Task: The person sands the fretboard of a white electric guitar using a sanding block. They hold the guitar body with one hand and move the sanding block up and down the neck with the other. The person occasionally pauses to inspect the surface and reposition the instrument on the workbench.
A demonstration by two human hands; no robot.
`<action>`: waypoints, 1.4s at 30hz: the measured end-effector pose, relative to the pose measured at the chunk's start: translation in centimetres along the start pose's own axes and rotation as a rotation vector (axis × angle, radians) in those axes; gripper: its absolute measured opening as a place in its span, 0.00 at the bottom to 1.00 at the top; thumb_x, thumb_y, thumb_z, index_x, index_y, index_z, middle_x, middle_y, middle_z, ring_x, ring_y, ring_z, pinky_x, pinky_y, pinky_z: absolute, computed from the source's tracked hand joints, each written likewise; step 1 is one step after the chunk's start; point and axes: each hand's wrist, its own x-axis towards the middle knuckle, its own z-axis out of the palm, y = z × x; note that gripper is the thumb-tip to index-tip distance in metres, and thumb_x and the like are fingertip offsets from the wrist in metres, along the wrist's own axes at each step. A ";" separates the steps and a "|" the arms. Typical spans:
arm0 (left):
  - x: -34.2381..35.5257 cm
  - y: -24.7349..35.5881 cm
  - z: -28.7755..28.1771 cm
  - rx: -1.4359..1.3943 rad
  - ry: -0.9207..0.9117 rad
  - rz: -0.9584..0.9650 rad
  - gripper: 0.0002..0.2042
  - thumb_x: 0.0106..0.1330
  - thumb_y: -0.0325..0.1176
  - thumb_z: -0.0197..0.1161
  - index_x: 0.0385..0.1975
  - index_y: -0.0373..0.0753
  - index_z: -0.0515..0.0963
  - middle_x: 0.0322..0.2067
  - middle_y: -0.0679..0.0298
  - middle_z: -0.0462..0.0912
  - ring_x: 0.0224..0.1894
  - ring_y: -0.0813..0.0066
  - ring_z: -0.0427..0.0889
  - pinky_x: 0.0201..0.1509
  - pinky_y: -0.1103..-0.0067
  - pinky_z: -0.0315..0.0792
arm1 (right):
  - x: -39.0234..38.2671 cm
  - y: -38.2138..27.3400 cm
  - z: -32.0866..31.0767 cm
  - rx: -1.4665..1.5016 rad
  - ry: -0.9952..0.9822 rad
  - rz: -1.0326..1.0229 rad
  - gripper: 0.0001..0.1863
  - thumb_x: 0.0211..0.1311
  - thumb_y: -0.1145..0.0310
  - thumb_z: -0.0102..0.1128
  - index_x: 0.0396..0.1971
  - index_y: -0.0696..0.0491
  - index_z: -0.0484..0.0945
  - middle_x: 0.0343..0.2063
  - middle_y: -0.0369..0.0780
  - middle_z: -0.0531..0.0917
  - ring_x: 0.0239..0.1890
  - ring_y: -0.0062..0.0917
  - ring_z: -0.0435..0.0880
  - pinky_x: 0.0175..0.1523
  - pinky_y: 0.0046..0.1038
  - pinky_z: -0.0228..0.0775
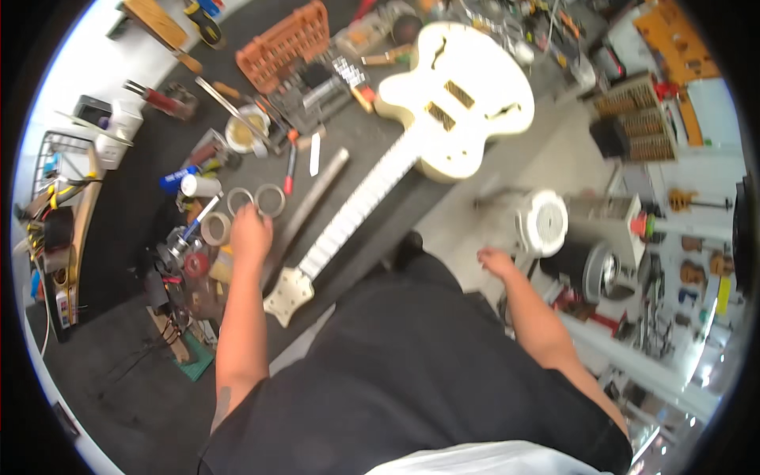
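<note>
My left hand (249,229) is at two tape rolls (270,199) on the dark bench, blurred, its fingers curled at their rims; what they grip is unclear. A third roll (215,229) lies just left of it. A cream semi-hollow guitar (467,87) lies diagonally, its neck running down to the headstock (286,297) right of my left forearm. A long grey bar (317,190) lies beside the neck. My right hand (492,261) hangs empty beside my body, fingers loosely apart, near a white round appliance (542,222).
An orange plastic rack (281,43), scattered hand tools, a red marker (289,174) and a bowl (245,131) crowd the bench's back and left. A black cylindrical bin (582,269) stands on the floor at right. Shelving (633,119) and hanging guitar bodies (693,273) line the right side.
</note>
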 end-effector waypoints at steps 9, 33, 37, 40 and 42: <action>-1.1 0.4 1.8 0.018 -0.508 0.126 0.28 0.63 0.39 0.79 0.60 0.35 0.79 0.61 0.43 0.83 0.62 0.42 0.84 0.68 0.54 0.78 | -5.7 3.0 4.4 -0.088 -0.209 0.320 0.25 0.70 0.51 0.64 0.55 0.55 0.88 0.45 0.44 0.93 0.39 0.34 0.93 0.39 0.40 0.84; 3.6 25.1 -0.3 0.037 -0.347 0.506 0.48 0.63 0.31 0.64 0.87 0.44 0.52 0.37 0.44 0.89 0.41 0.41 0.88 0.49 0.51 0.83 | 2.1 -16.0 -1.0 0.393 0.385 -0.317 0.15 0.76 0.69 0.63 0.55 0.58 0.86 0.41 0.40 0.93 0.45 0.24 0.90 0.52 0.29 0.81; 4.7 24.8 -0.2 0.027 -0.294 0.511 0.50 0.61 0.30 0.67 0.87 0.43 0.52 0.37 0.44 0.89 0.40 0.39 0.89 0.49 0.49 0.83 | 2.1 -24.4 -0.9 0.928 0.069 -0.112 0.32 0.77 0.55 0.67 0.71 0.55 0.72 0.55 0.43 0.88 0.54 0.33 0.90 0.58 0.37 0.83; 4.9 26.6 -0.2 -0.071 -0.278 0.515 0.49 0.64 0.30 0.67 0.87 0.45 0.52 0.39 0.41 0.89 0.42 0.37 0.88 0.50 0.48 0.81 | 4.5 -24.0 0.2 1.320 -0.019 -0.191 0.53 0.75 0.46 0.69 0.82 0.62 0.48 0.74 0.59 0.70 0.70 0.52 0.80 0.73 0.53 0.75; 5.6 26.3 0.8 -0.081 -0.246 0.544 0.47 0.66 0.30 0.67 0.87 0.48 0.52 0.40 0.41 0.88 0.42 0.37 0.88 0.50 0.49 0.81 | 5.5 -25.4 0.6 1.535 -0.132 -0.152 0.54 0.75 0.42 0.67 0.82 0.64 0.50 0.79 0.63 0.60 0.81 0.54 0.64 0.82 0.55 0.60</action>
